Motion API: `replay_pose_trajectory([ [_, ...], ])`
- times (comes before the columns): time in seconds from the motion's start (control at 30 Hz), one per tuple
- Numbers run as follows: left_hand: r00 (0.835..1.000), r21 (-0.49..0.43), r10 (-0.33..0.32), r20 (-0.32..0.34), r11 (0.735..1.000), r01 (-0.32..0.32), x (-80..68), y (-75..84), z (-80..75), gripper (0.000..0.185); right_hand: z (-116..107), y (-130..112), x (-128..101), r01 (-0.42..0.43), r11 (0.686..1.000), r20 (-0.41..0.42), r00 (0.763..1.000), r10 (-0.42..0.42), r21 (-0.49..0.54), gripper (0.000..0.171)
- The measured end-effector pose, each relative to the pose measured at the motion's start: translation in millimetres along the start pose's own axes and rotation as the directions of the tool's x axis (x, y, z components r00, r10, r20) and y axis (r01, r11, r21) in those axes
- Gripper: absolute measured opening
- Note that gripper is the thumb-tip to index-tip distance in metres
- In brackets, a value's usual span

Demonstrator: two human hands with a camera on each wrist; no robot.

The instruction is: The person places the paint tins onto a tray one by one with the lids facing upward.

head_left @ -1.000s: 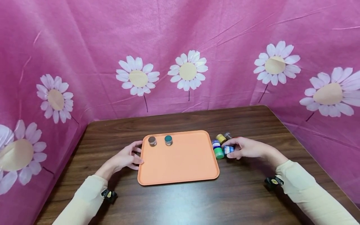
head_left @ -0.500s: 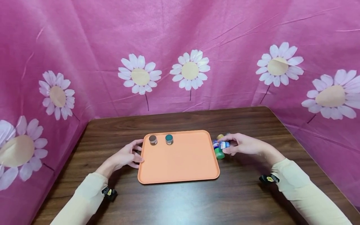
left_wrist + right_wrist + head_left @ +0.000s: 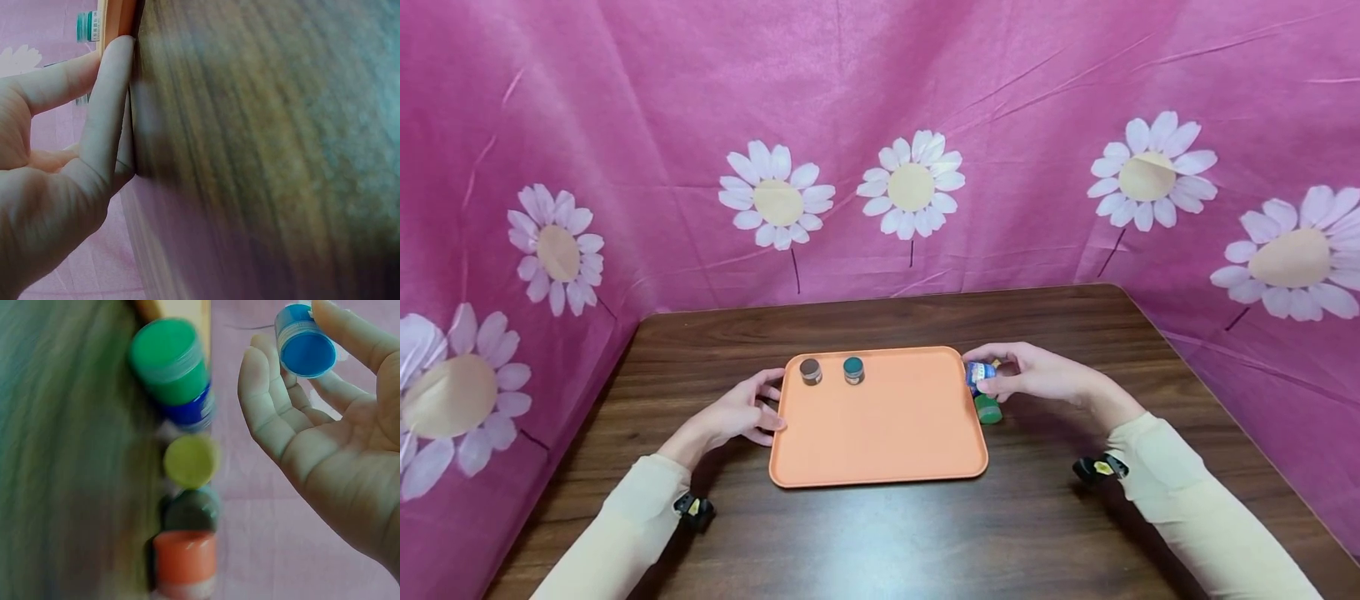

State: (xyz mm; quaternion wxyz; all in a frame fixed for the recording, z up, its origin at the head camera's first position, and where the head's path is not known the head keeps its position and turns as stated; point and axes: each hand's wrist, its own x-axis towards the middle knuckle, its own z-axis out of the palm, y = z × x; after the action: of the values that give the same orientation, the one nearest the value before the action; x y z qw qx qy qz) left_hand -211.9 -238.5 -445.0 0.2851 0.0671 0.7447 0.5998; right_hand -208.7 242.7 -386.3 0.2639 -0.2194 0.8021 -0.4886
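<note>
Fingers of the right hand (image 3: 1037, 377) pinch a blue-capped paint pot (image 3: 979, 372), now lifted off the table (image 3: 880, 533) to the orange tray's (image 3: 880, 433) right edge; a second ago it stood among the other pots (image 3: 181, 444). Left hand (image 3: 741, 412) stays relaxed, fingertips against the tray's left rim.

A small blue-capped paint jar (image 3: 979, 372) is held tilted above the table, just right of the orange tray (image 3: 880, 433).
</note>
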Motion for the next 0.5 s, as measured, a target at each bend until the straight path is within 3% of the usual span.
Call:
replay_pose_trajectory([
  [0.23,1.000,0.004,-0.009,-0.002,1.000,0.009,0.9,0.1,-0.1,0.096,0.9,-19.8,9.8,0.041,0.997,-0.006,0.999,-0.041,0.061,0.051],
  [0.5,1.000,0.005,-0.007,0.005,1.000,0.007,1.8,-1.2,0.0,0.096,6.0,-34.9,26.9,0.068,0.997,-0.047,0.997,-0.066,0.047,0.050],
])
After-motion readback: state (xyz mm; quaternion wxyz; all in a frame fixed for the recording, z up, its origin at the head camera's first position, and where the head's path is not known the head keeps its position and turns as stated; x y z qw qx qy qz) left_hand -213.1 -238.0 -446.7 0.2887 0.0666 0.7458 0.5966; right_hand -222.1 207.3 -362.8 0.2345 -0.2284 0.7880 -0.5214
